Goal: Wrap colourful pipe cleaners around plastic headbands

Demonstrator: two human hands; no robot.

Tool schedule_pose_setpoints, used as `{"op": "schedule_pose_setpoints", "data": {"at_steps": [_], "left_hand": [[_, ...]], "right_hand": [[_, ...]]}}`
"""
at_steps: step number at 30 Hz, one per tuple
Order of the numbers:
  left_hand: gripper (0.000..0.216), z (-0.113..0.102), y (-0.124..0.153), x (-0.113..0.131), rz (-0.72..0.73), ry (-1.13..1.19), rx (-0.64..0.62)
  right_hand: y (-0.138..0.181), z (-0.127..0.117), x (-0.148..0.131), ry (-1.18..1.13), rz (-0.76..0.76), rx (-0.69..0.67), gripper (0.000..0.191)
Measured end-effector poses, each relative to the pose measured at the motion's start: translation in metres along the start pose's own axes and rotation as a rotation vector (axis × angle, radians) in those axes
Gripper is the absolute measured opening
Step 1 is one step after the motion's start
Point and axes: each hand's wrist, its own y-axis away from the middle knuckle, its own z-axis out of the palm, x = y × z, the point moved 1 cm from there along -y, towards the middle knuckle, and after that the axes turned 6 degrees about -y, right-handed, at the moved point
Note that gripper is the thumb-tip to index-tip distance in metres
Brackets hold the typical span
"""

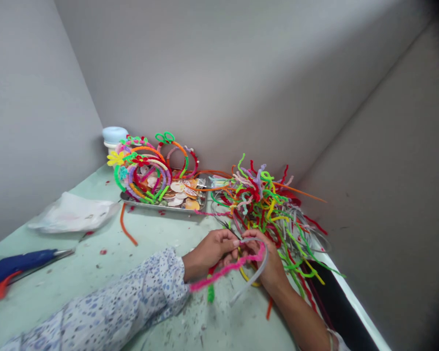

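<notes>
In front of me both hands are closed around a thin grey headband (255,280), which curves down on its right side. A fuzzy pink pipe cleaner (223,274) is at the band, its free length slanting down to the left. My left hand (219,247) pinches the band's left part between thumb and fingers. Curled around the band near its top is my right hand (267,261), with its fingertips close to the left ones. Below the hands a green pipe cleaner end (210,293) shows on the table.
A tangled heap of pipe cleaners (258,195) lies just beyond my hands. Behind and left, a metal tray (157,209) holds flat cut-outs and several wrapped headbands (168,178). A plastic bag (76,214) and a blue glue gun (29,261) lie on the left. Walls enclose the table.
</notes>
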Motion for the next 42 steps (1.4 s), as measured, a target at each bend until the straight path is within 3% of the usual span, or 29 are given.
{"op": "schedule_pose_setpoints", "data": {"at_steps": [8,13,20,23,30,36,42], "left_hand": [[0.032,0.001,-0.001,-0.003,0.003,0.01,0.004],[0.032,0.001,0.0,-0.003,0.032,0.037,-0.026],[0.03,-0.002,-0.002,-0.004,0.069,0.05,-0.008],[0.031,-0.003,-0.004,-0.005,0.075,0.044,-0.001],[0.031,-0.001,-0.003,-0.005,0.078,0.118,-0.045],[0.036,-0.004,-0.004,-0.003,0.037,0.062,-0.022],[0.037,-0.006,-0.003,-0.002,0.037,0.059,-0.078]], "right_hand": [[0.005,-0.001,0.006,0.21,-0.209,0.062,0.014],[0.004,-0.003,0.005,0.027,-0.116,0.007,0.021],[-0.01,-0.009,0.012,-0.401,0.044,0.081,0.027],[-0.011,-0.011,0.014,-0.449,0.059,0.056,0.03],[0.001,-0.005,0.005,-0.114,-0.032,-0.087,0.029],[0.002,-0.003,0.0,0.054,-0.029,-0.069,0.034],[0.002,-0.004,0.002,0.139,-0.055,-0.079,0.028]]}}
